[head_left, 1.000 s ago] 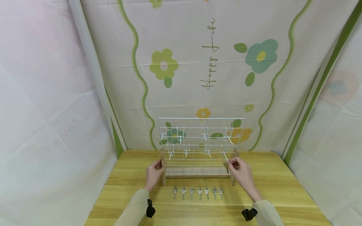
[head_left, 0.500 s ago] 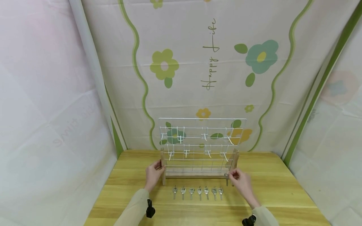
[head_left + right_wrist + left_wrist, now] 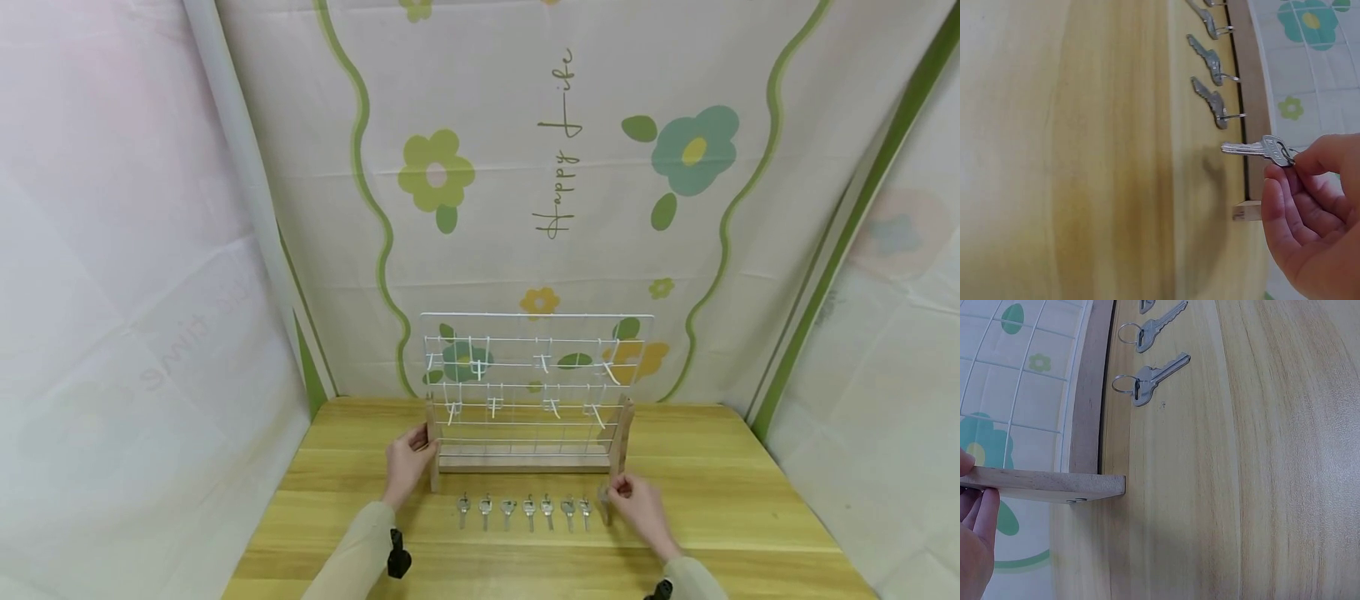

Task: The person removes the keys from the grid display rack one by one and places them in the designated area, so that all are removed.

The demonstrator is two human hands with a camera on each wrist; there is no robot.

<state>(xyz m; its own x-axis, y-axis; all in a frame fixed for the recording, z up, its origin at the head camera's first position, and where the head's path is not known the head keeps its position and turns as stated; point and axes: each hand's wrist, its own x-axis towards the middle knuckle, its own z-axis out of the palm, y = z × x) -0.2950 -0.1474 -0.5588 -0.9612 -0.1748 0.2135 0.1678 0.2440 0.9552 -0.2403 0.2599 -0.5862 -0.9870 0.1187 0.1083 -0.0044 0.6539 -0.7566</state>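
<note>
A white wire grid rack (image 3: 537, 315) with several hooks (image 3: 553, 407) stands in a wooden base on the table. My left hand (image 3: 409, 462) grips the rack's left wooden upright (image 3: 1041, 481) between thumb and fingers. Beside the foot of the right upright (image 3: 619, 437), my right hand (image 3: 639, 505) pinches a silver key (image 3: 1269, 150) by its small ring, the blade pointing away from the fingertips. The key's shadow falls on the wood below it. In front of the rack lies a row of several silver keys (image 3: 530, 508), each with a ring.
The wooden table (image 3: 525, 567) has a pale striped grain. White cloth (image 3: 495, 250) printed with flowers and green lines hangs behind the rack, and more cloth (image 3: 135, 333) walls both sides. Black wrist cameras (image 3: 399, 557) sit at the sleeves.
My right hand has come down from the lower right hook toward the table with the key, ending at the right end of the key row. The left hand has stayed on the upright.
</note>
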